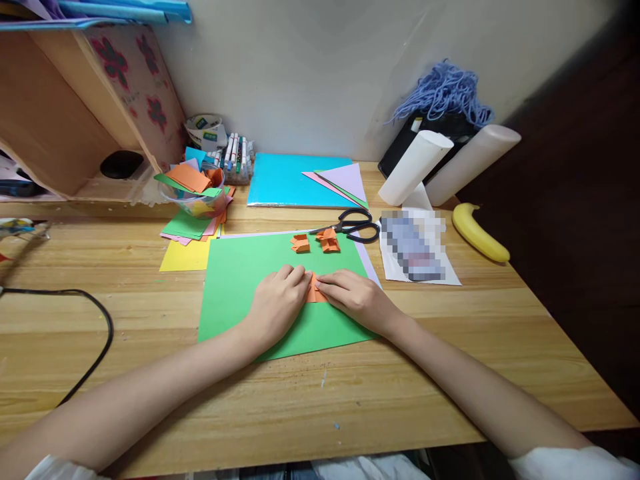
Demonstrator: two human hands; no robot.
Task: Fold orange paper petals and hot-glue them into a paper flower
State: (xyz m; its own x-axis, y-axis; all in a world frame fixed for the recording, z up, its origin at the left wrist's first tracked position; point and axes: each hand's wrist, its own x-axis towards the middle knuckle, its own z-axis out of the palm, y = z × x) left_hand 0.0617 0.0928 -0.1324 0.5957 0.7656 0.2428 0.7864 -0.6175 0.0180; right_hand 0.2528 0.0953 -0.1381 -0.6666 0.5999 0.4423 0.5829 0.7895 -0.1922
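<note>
A small piece of orange paper (pixel 314 293) lies flat on a green sheet (pixel 235 287), partly covered by my fingers. My left hand (pixel 281 300) presses its closed fingertips on the paper's left side. From the right, my right hand (pixel 356 299) holds the other side with thumb and fingers together. Just beyond them sit two folded orange paper pieces (pixel 301 243), the right one (pixel 329 241) touching or close to the black-handled scissors (pixel 350 227).
Behind are a blue pad (pixel 280 177), a tub of coloured paper scraps (pixel 193 200) and markers (pixel 235 157). To the right lie white rolls (pixel 417 167), a banana (pixel 477 233) and a blurred item on white paper (pixel 450 270). A black cable (pixel 107 327) curves at left.
</note>
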